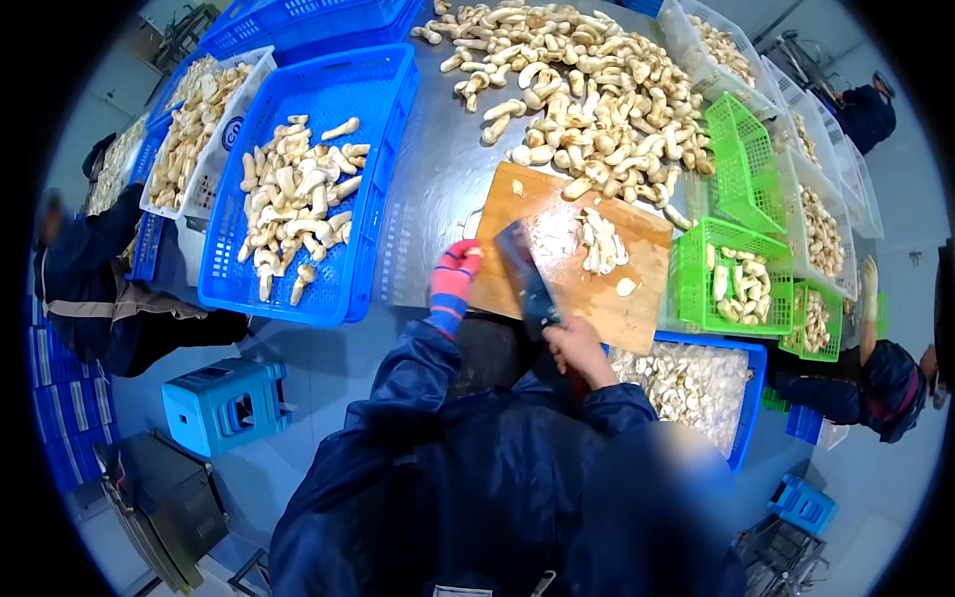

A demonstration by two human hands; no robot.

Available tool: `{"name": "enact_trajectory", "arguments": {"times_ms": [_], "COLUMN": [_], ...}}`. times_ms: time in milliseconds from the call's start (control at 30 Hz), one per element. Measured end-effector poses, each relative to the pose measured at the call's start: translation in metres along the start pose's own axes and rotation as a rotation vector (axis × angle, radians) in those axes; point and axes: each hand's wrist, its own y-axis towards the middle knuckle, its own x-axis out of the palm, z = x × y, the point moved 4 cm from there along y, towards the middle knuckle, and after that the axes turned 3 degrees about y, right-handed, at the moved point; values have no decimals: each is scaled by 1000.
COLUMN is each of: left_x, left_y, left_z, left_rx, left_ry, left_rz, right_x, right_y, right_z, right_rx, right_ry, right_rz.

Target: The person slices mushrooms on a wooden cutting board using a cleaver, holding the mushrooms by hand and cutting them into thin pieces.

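Note:
My right hand (580,348) is closed round the handle of a cleaver (527,277), its dark blade slanting over the wooden cutting board (642,289). My left hand (455,274), in a pink glove with blue stripes, is at the board's left edge, fingers curled together. A small pale bit shows at its fingertips, too small to name. Cut mushroom pieces (600,242) lie on the board to the right of the blade. Beyond the board a large heap of whole mushrooms (607,99) is spread over the metal table (423,189).
A blue crate (383,129) of mushrooms stands left of the board. On the right are green baskets (686,289) and white crates (771,95). Below the board's right side is a blue-rimmed crate (746,408) of pieces. A blue stool (224,403) is at lower left; other people work on both sides.

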Motion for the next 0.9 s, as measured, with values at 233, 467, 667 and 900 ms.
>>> {"name": "enact_trajectory", "arguments": {"times_ms": [233, 467, 667, 900], "left_x": [81, 75, 82, 85], "left_y": [-21, -39, -26, -15], "left_z": [-4, -7, 2, -6], "left_rx": [531, 534, 582, 655], "left_ry": [819, 827, 978, 1001], "left_rz": [-16, -187, -248, -357], "right_x": [-24, -2, 3, -2], "right_y": [-18, -5, -43, -68], "right_z": [-6, 12, -25, -19], "right_rx": [-190, -405, -506, -305], "right_ry": [-163, -526, -675, -749], "right_rz": [323, 344, 389, 339]}}
